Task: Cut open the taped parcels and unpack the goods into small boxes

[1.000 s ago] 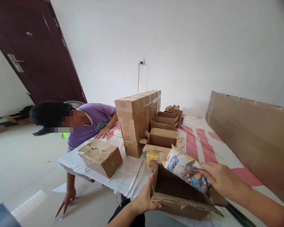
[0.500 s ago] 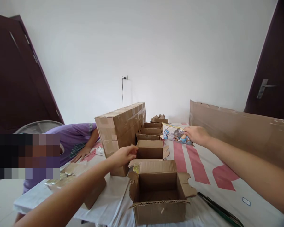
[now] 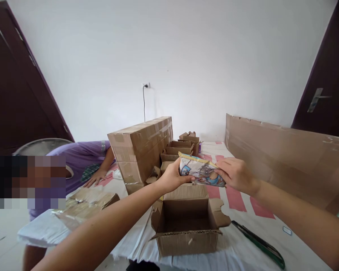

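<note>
Between both hands is a printed snack-like bag [image 3: 202, 171], pale with blue and yellow parts, held up above the row of boxes. My left hand [image 3: 173, 175] grips its left end, thumb along the lower edge. My right hand [image 3: 234, 173] pinches the right end. Below the bag, nearest me, stands an open cardboard box [image 3: 188, 242] with its flaps spread; nothing shows inside it. Behind it, more open cardboard boxes [image 3: 179, 149] run in a line toward the wall, partly hidden by my left hand and the bag.
Taped cartons [image 3: 138, 146] are stacked left of the row. A long cardboard panel [image 3: 282, 158] stands at the right. A green utility knife [image 3: 261, 244] lies right of the near box. At the left, a person in purple [image 3: 81, 160] leans by a wrapped packet [image 3: 84, 205].
My right hand has brought the bag left and nearer to me. My left hand has left the box flap and moved right to grip the bag's other end.
</note>
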`<state>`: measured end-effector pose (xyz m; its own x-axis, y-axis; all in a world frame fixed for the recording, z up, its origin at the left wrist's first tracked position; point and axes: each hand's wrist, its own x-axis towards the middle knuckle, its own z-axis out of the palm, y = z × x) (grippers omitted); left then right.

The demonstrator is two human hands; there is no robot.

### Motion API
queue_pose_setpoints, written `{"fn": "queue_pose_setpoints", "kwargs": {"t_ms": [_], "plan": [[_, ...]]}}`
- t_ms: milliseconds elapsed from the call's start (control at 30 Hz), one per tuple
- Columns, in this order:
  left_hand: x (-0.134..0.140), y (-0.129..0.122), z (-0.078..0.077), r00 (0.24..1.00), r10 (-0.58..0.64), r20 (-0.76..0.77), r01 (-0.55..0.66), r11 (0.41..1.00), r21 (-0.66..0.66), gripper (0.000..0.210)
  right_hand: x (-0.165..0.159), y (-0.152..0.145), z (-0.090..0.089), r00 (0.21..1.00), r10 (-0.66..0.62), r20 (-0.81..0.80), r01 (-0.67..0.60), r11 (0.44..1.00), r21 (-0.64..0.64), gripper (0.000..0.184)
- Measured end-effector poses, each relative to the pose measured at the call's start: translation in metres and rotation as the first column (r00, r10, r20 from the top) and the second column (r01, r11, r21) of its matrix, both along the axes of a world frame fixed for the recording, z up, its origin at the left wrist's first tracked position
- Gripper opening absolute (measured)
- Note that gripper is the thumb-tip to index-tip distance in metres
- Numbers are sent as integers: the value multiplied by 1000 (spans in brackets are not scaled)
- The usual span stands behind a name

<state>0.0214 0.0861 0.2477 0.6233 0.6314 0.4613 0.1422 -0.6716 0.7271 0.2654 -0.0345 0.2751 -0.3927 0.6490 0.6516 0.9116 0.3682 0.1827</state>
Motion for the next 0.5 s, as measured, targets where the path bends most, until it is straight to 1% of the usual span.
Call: {"fn": "queue_pose_setpoints", "kwargs": {"t_ms": [67, 100, 133, 200, 267, 333, 367, 433, 500], "plan": [[-5, -18, 4, 998, -28, 56, 27, 1000, 16, 58, 4, -19, -5, 984, 109, -142, -92, 988, 123, 18], [-7, -27, 8, 996, -44, 72, 42, 999, 27, 56, 6, -27, -8, 967, 130, -218, -100, 984, 146, 18], [-10, -34, 11, 995, -57, 78, 54, 998, 38, 54, 7, -35, -11, 951, 114, -288, -81, 989, 124, 22], [-16, -43, 16, 996, -55, 71, 51, 997, 59, 51, 7, -47, -19, 921, 40, -386, -40, 999, 8, 27], [-22, -50, 20, 999, -11, 48, 7, 997, 83, 52, 4, -55, -29, 909, 5, -417, -59, 991, -117, 23], [-29, -56, 22, 999, 30, 12, -31, 994, 100, 56, 0, -63, -39, 910, 29, -414, -114, 977, -183, 18], [-32, -61, 23, 999, 41, -7, -40, 993, 108, 58, -2, -67, -44, 907, 42, -419, -132, 973, -188, 17], [-41, -77, 22, 999, 40, -32, -35, 991, 132, 59, -1, -78, -53, 890, 54, -452, -137, 979, -153, 17], [-50, -98, 18, 1000, -7, -31, 12, 984, 178, 57, 3, -94, -63, 865, 57, -499, -121, 988, -96, 20]]}}
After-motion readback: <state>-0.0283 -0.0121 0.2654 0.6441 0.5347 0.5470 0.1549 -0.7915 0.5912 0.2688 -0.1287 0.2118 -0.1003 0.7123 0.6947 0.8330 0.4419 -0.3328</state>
